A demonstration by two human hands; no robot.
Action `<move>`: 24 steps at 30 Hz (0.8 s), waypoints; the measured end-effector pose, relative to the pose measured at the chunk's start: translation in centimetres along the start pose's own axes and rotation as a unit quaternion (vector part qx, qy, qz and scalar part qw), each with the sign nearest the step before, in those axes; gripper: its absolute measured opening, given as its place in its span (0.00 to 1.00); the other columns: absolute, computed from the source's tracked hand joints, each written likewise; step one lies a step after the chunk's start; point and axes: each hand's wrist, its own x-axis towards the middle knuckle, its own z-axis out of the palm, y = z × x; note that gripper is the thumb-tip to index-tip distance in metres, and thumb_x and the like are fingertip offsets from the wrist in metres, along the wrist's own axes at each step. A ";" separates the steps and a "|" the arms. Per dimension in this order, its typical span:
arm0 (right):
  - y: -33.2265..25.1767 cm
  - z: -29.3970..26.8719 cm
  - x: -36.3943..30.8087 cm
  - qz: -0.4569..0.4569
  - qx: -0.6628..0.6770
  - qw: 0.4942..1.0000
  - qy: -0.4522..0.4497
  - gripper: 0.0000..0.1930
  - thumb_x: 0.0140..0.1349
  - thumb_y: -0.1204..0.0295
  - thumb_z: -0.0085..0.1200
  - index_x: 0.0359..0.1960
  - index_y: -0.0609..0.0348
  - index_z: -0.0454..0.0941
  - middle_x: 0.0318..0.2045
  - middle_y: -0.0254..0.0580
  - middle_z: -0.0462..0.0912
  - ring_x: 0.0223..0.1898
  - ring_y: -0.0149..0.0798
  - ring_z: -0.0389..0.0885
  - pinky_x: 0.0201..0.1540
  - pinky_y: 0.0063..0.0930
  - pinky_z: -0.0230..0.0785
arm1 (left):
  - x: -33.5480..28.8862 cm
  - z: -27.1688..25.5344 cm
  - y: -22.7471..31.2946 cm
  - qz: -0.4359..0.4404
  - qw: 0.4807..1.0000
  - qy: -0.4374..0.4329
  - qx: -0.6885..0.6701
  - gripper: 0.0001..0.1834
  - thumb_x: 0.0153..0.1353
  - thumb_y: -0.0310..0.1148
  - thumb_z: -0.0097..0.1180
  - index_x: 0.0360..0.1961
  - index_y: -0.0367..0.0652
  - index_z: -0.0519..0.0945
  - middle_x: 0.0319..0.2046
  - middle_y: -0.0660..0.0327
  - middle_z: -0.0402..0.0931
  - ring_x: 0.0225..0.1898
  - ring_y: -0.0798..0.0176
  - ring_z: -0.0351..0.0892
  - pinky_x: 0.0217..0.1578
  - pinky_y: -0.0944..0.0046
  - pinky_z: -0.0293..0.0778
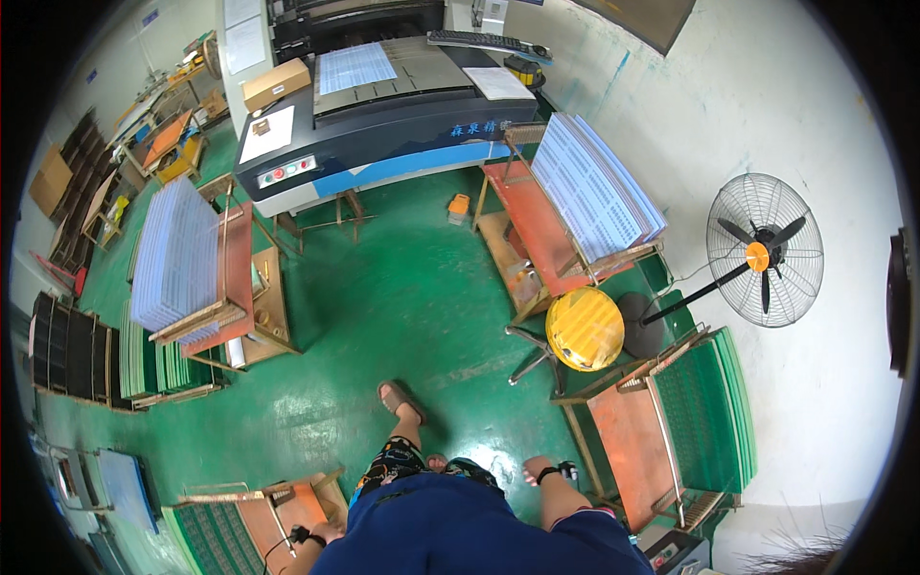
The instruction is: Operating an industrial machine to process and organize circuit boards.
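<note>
Floor [335, 412]: green and glossy, reaching under machine and tables.
Machine [402, 125]: dark with a blue band, standing at the far side, bearing a printed sheet [356, 67] on top.
Lower-right table [628, 446]: brown-topped, carrying green panels [704, 412] on edge along the outer side; lying to the right of the right hand [539, 470], near the fingers.
Far-right table [537, 228]: reddish, loaded with pale printed panels [589, 187] on edge.
Far-left table [240, 283]: similarly loaded with pale upright panels [177, 259].
Lower-left table [257, 527]: brown-topped, with green panels [218, 537] at its outer side; seen just behind and left of the left hand [329, 530].
Fan [757, 256]: black-bladed, orange-hubbed, near the wall.
Stool [585, 329]: yellow-seated, between both right-side tables.
Right fingers: loosely bent, released, holding nothing visible; apart from the table.
Left fingers: partly hidden; cannot tell whether clenched, released or touching the table.
</note>
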 end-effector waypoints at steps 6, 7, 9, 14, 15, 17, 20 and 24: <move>-18.7 -5.4 1.7 -0.057 0.032 0.998 -0.019 0.15 0.55 0.62 0.42 0.28 0.62 0.77 0.24 0.44 0.80 0.23 0.36 0.80 0.23 0.30 0.74 | 6.0 -18.4 9.4 -0.029 0.975 0.170 -0.143 0.20 0.56 0.46 0.45 0.38 0.44 0.81 0.39 0.51 0.79 0.45 0.49 0.76 0.47 0.54 0.70; -20.8 -7.4 2.1 -0.079 0.027 0.996 0.012 0.16 0.55 0.61 0.42 0.28 0.61 0.77 0.21 0.44 0.79 0.21 0.36 0.79 0.22 0.29 0.72 | 7.8 -21.8 9.9 0.004 0.985 0.138 -0.105 0.20 0.55 0.46 0.46 0.37 0.44 0.81 0.39 0.51 0.79 0.45 0.49 0.76 0.47 0.54 0.70; -24.3 -12.2 2.5 -0.072 0.063 0.993 0.067 0.15 0.55 0.61 0.44 0.25 0.60 0.77 0.20 0.42 0.80 0.19 0.36 0.78 0.20 0.29 0.69 | 9.8 -29.9 13.5 0.016 0.983 0.172 -0.054 0.20 0.55 0.47 0.47 0.36 0.43 0.81 0.37 0.53 0.79 0.44 0.50 0.77 0.46 0.55 0.70; -30.5 -20.7 7.2 -0.045 0.174 0.933 0.312 0.16 0.55 0.62 0.45 0.36 0.59 0.79 0.28 0.54 0.80 0.33 0.53 0.79 0.42 0.42 0.70 | 12.0 -45.9 19.1 0.099 0.922 0.300 -0.224 0.17 0.57 0.43 0.49 0.36 0.41 0.80 0.29 0.53 0.80 0.31 0.56 0.79 0.37 0.60 0.73; -31.1 -21.8 7.8 -0.040 0.180 0.934 0.305 0.16 0.55 0.62 0.45 0.36 0.59 0.79 0.28 0.54 0.80 0.33 0.53 0.79 0.42 0.42 0.70 | 10.9 -48.0 20.7 0.097 0.902 0.318 -0.277 0.16 0.59 0.39 0.49 0.39 0.37 0.78 0.31 0.55 0.80 0.32 0.61 0.79 0.36 0.64 0.74; -34.0 -24.3 10.2 0.001 0.437 0.880 0.184 0.16 0.54 0.66 0.49 0.43 0.59 0.76 0.30 0.52 0.81 0.35 0.51 0.80 0.43 0.40 0.70 | 9.9 -50.7 20.7 0.079 0.874 0.351 -0.325 0.15 0.60 0.35 0.49 0.42 0.33 0.76 0.33 0.57 0.79 0.32 0.65 0.78 0.35 0.67 0.74; -29.5 -26.1 18.7 -0.049 0.327 0.914 0.235 0.24 0.53 0.70 0.50 0.55 0.56 0.66 0.36 0.40 0.78 0.29 0.39 0.77 0.31 0.39 0.72 | 10.6 -49.4 21.1 0.085 0.913 0.321 -0.236 0.16 0.58 0.39 0.49 0.36 0.36 0.79 0.27 0.56 0.80 0.28 0.62 0.79 0.33 0.63 0.73; -33.1 -29.5 23.8 0.099 0.532 0.832 0.121 0.29 0.54 0.67 0.50 0.59 0.53 0.59 0.45 0.42 0.73 0.33 0.41 0.75 0.33 0.44 0.71 | 7.5 -41.3 17.8 -0.087 0.933 0.281 -0.209 0.19 0.55 0.44 0.44 0.31 0.40 0.80 0.24 0.53 0.78 0.30 0.59 0.79 0.33 0.61 0.72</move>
